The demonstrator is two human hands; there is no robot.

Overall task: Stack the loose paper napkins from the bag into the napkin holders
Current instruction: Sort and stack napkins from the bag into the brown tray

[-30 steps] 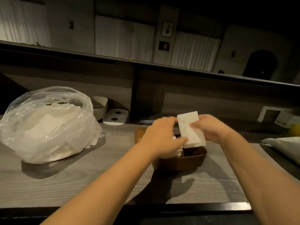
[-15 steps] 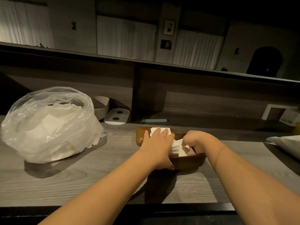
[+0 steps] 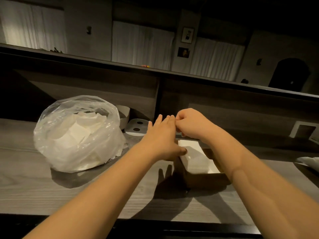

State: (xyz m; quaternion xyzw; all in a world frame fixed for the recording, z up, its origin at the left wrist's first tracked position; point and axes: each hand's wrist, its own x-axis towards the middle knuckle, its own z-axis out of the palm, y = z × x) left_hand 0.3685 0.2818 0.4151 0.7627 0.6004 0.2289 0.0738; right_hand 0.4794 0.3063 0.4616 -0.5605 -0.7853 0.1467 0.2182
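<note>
A brown napkin holder (image 3: 205,180) stands on the grey wooden counter (image 3: 51,195), right of centre, with a stack of white napkins (image 3: 196,157) lying in it. My left hand (image 3: 162,140) hovers over the holder's far left corner with its fingers straight, and its thumb touches the stack's left edge. My right hand (image 3: 191,123) is raised just beyond the holder with its fingers curled, close to my left fingertips; nothing shows in it. The clear plastic bag (image 3: 77,133) of loose napkins sits to the left, its mouth open upward.
Behind the bag stand a white round container (image 3: 123,114) and a flat white piece with two holes (image 3: 136,129). A white cloth (image 3: 309,161) lies at the right edge. A dark raised ledge (image 3: 224,83) walls off the counter's back.
The napkins my right hand held went into the holder. Both hands have since lifted off the stack and moved toward the back. The view has shifted right and closer.
</note>
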